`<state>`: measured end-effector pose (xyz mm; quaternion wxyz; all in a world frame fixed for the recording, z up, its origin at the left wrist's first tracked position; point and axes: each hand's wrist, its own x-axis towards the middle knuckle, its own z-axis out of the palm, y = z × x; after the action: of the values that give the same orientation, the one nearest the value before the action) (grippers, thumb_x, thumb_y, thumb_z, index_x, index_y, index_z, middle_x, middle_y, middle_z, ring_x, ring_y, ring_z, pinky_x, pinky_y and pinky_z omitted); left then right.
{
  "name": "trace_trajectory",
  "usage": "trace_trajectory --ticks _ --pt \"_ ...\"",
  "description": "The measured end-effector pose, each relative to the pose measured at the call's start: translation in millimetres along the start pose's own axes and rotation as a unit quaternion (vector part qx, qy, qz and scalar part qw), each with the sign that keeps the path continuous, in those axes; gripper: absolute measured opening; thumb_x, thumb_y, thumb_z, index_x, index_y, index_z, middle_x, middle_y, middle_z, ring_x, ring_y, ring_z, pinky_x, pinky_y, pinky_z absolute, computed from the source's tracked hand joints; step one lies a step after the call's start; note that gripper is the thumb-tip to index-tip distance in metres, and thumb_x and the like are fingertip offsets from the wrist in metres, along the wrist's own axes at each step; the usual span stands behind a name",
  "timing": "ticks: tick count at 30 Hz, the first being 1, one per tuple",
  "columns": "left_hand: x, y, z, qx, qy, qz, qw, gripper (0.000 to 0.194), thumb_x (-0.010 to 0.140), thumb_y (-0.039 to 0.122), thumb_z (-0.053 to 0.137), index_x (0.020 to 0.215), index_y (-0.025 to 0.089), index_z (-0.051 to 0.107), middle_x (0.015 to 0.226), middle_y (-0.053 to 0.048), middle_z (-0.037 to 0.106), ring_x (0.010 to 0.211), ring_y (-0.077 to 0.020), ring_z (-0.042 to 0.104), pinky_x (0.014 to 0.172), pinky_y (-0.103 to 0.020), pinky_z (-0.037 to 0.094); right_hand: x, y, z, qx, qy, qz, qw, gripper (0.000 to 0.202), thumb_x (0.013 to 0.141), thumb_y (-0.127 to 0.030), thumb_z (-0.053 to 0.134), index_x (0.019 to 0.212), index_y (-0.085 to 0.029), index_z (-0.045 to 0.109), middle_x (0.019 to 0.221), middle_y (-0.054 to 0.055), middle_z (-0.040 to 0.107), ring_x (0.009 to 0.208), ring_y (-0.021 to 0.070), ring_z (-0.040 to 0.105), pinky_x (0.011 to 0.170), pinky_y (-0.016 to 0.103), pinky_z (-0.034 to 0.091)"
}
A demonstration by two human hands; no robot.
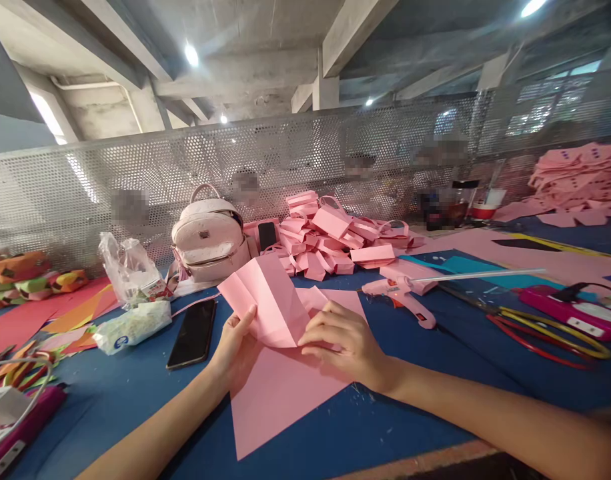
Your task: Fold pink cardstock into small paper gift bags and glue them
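A folded sheet of pink paper (268, 300) with upright creases is held up between my two hands. My left hand (238, 340) pinches its lower left side, thumb in front. At its lower right edge my right hand (340, 340) has its fingers bent against the paper; the fingertips are partly hidden. Beneath both hands a larger flat pink sheet (285, 400) lies on the blue table. Right of my right hand lies a pink glue gun (400, 297) with a long glue stick in its back. A black phone (192, 333) lies left of my left hand.
Behind the paper rises a heap of folded pink pieces (330, 233), beside a pale backpack (210, 233). Scissors (545, 330) and a magenta power strip (575, 310) lie at the right. A tissue pack (133, 327) and another power strip (25, 427) are at the left. A perforated metal screen (285, 147) stands behind.
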<state>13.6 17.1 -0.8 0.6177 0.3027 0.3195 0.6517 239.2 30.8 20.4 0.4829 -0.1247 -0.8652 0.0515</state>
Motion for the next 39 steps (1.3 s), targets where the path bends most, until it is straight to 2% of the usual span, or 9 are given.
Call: trace_trajectory --ticks 5,10,15,18,21,24,31,39 --pt "-1.2 -0.8 1.2 -0.002 0.006 -0.008 1.000 0.035 0.064 0.040 0.092 0.066 0.013 0.071 0.069 -0.005 0.075 0.062 -0.0148 0.067 0.068 -0.027 0.054 -0.6 0.7 0.9 -0.043 -0.023 0.006 0.999 0.007 0.095 -0.024 0.065 0.090 -0.022 0.070 0.084 0.002 0.071 0.082 0.0187 0.057 0.077 0.033 0.047" --pt "-2.9 -1.4 2.8 -0.007 0.009 -0.008 1.000 0.033 0.066 0.039 0.091 0.070 0.013 0.072 0.073 -0.005 0.076 0.068 -0.0162 0.069 0.072 -0.028 0.055 0.5 1.2 1.2 -0.053 -0.023 0.013 0.998 0.011 0.096 -0.022 0.064 0.086 -0.022 0.066 0.083 0.001 0.070 0.083 0.0186 0.056 0.076 0.032 0.045" --pt "-2.6 -1.3 2.8 -0.006 0.008 0.002 1.000 0.032 0.067 0.039 0.091 0.071 0.013 0.072 0.072 -0.004 0.075 0.066 -0.0143 0.068 0.067 -0.024 0.053 1.3 0.7 2.1 -0.039 -0.039 0.034 0.998 0.014 0.098 -0.023 0.061 0.084 -0.021 0.063 0.083 0.002 0.068 0.082 0.0180 0.056 0.076 0.032 0.045" --pt "0.1 -0.7 0.2 0.001 0.006 0.005 1.000 0.032 0.068 0.040 0.090 0.072 0.013 0.072 0.074 -0.005 0.076 0.067 -0.0161 0.070 0.070 -0.026 0.054 1.1 1.8 1.2 -0.015 -0.037 0.062 0.997 0.014 0.099 -0.024 0.060 0.085 -0.021 0.062 0.084 0.002 0.068 0.083 0.0184 0.057 0.075 0.032 0.047" --pt "2.6 -0.1 -2.5 0.007 0.006 0.006 1.000 0.032 0.068 0.039 0.090 0.070 0.013 0.072 0.071 -0.005 0.076 0.065 -0.0175 0.070 0.070 -0.029 0.054 0.3 4.5 -0.6 0.007 -0.023 0.085 0.996 0.016 0.099 -0.025 0.059 0.084 -0.022 0.062 0.083 0.001 0.068 0.082 0.0182 0.059 0.088 0.037 0.047" --pt "2.7 0.3 -3.0 0.009 0.004 0.005 1.000 0.031 0.068 0.038 0.090 0.070 0.013 0.072 0.070 -0.005 0.076 0.064 -0.0168 0.070 0.070 -0.028 0.054 -0.6 7.2 -2.3 0.015 -0.005 0.093 0.996 0.016 0.098 -0.027 0.062 0.082 -0.023 0.063 0.082 0.000 0.068 0.081 0.0180 0.060 0.100 0.044 0.042" --pt "-0.4 0.8 -0.2 0.001 -0.001 -0.004 1.000 0.033 0.067 0.040 0.090 0.069 0.012 0.073 0.068 -0.005 0.076 0.063 -0.0143 0.069 0.071 -0.025 0.054 1.0 4.3 -4.5 -0.006 -0.024 0.045 0.999 0.016 0.097 -0.031 0.062 0.087 -0.022 0.069 0.082 0.002 0.071 0.079 0.0184 0.058 0.083 0.037 0.045" --pt "-0.8 -0.8 0.2 -0.015 0.005 -0.012 1.000 0.032 0.064 0.038 0.092 0.071 0.013 0.074 0.074 -0.006 0.077 0.067 -0.0148 0.070 0.070 -0.025 0.056 -0.6 5.5 -0.8 -0.049 -0.033 0.019 0.998 0.011 0.096 -0.022 0.063 0.086 -0.022 0.065 0.082 0.001 0.069 0.080 0.0181 0.056 0.080 0.035 0.045"
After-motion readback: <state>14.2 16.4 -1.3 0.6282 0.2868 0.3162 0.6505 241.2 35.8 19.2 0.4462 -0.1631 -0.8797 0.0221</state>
